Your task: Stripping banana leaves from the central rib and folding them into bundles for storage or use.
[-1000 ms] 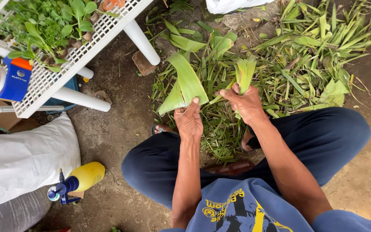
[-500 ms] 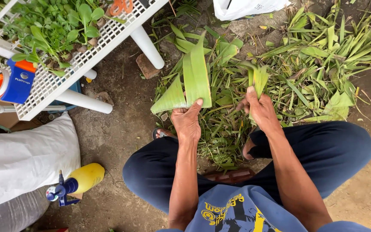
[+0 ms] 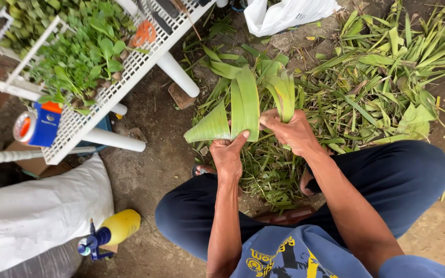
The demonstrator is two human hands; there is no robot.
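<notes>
- My left hand (image 3: 227,154) is clamped on the base of broad green leaves (image 3: 235,110) — their long axis runs from my grip toward 12 o'clock.
- My right hand (image 3: 294,133) pinches a narrower folded leaf (image 3: 283,95), touching the broad ones at their 3 o'clock side.
- At 9 o'clock, a blue-and-orange can (image 3: 39,123) on the white rack (image 3: 130,67); at 7 o'clock, a yellow spray bottle (image 3: 114,229).

There is only one view, from a camera on the person's head, looking almost straight down. It is near the hands (image 3: 263,141) and knees, and it faces the ground (image 3: 150,175) in front, with a white rack (image 3: 104,98) at the upper left.
</notes>
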